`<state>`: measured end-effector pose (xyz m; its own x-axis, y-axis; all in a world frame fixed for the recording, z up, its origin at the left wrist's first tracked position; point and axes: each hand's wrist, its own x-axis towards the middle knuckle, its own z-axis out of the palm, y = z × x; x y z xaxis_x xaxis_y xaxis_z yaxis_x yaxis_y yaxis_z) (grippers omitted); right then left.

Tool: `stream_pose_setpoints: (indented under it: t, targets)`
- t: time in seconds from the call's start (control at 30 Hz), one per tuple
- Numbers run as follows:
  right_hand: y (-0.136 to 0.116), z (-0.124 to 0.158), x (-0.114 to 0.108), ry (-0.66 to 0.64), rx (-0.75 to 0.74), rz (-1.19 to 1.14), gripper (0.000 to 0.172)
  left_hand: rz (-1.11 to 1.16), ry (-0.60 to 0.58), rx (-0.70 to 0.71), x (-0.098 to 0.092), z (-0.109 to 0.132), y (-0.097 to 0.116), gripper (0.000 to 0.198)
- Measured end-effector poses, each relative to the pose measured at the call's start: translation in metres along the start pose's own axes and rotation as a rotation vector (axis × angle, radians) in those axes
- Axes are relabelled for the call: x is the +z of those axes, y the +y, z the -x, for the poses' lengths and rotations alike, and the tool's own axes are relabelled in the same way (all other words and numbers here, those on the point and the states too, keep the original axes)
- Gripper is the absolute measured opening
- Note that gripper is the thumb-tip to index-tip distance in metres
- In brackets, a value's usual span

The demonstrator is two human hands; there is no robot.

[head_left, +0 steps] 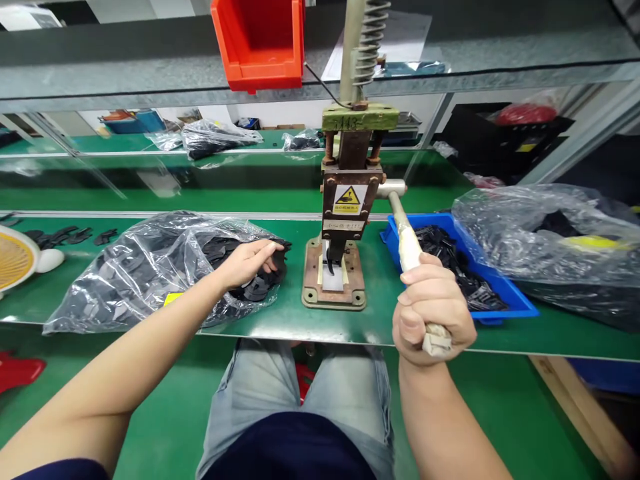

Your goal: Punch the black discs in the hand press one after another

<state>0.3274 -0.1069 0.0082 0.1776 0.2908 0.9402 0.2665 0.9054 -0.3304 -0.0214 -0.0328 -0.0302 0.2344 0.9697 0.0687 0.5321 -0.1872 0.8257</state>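
Observation:
My right hand [434,310] is wrapped round the lever handle [406,233] of a hand press [349,193]; the handle is covered in pale wrapping. Under the press's ram, a small black piece [331,267] rests on the light metal block of the base. To the left, my left hand [250,262] reaches over the mouth of a clear plastic bag [145,267] full of flat black pieces [257,287]. Its fingers are curled together against the pile, and what they pinch, if anything, is hidden.
Right of the press stands a blue tray [515,308] of black parts, beside another clear bag [545,247]. An orange bin [265,73] sits on the shelf above. A yellow round thing with a white rim [30,257] lies at the far left of the green bench [295,323].

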Motion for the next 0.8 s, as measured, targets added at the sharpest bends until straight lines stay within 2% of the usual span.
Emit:
stream_pose_setpoints:
  t: [0.07, 0.17, 0.3, 0.43, 0.6, 0.8]
  targets:
    - [-0.001, -0.001, 0.001, -0.003, -0.002, 0.005, 0.026, 0.215, 0.016, -0.042, 0.027, -0.002, 0.004, 0.052]
    - [-0.002, -0.002, 0.001, -0.008, 0.002, 0.006, 0.027, 0.378, 0.08, -0.084, 0.062, -0.015, 0.01, 0.042]
    - [-0.002, -0.002, 0.002, -0.001, -0.01, 0.002, 0.026, 0.53, 0.061, -0.227, 0.089, -0.035, 0.022, 0.046]
    - [-0.002, -0.002, 0.003, 0.002, -0.015, 0.005, 0.026, 0.531, 0.011, -0.282, 0.096, -0.049, 0.032, 0.028]
    - [-0.001, -0.003, 0.004, 0.005, -0.025, 0.003, 0.029, 0.467, -0.033, -0.319, 0.094, -0.056, 0.033, 0.024]
    - [-0.001, -0.003, 0.004, 0.02, -0.038, 0.0, 0.031, 0.478, -0.062, -0.28, 0.093, -0.059, 0.027, 0.023]
